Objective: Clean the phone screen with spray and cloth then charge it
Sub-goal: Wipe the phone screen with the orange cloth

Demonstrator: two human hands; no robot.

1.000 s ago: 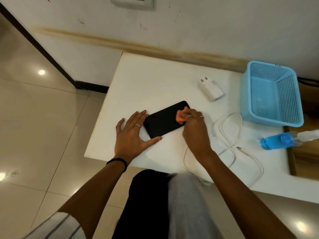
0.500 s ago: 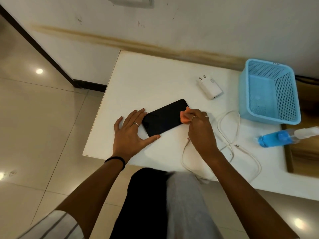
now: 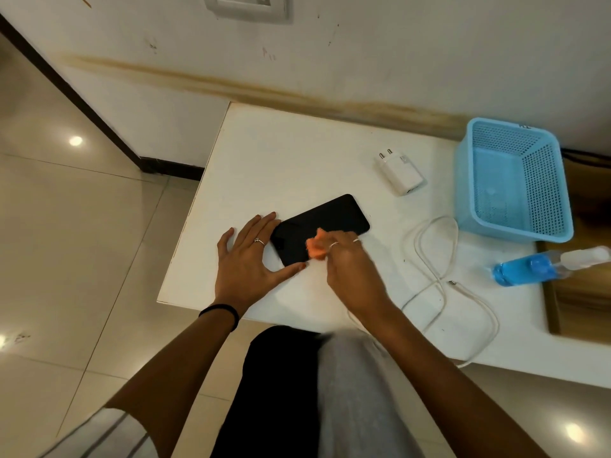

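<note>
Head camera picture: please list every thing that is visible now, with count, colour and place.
phone: one, black, lying flat on the table near its front left part
cloth: one, orange, on the phone screen
charger plug: one, white, behind the phone
cable: one, white, looped right of the phone
basket: one, light blue, far right on the table
spray bottle: one, blue liquid, lying at the right edge
table: one, white, against the wall
left hand: flat, steadying the phone's left end
right hand: holds the cloth

stained white wall [image 3: 363, 54], glossy tiled floor [image 3: 66, 242]
</note>
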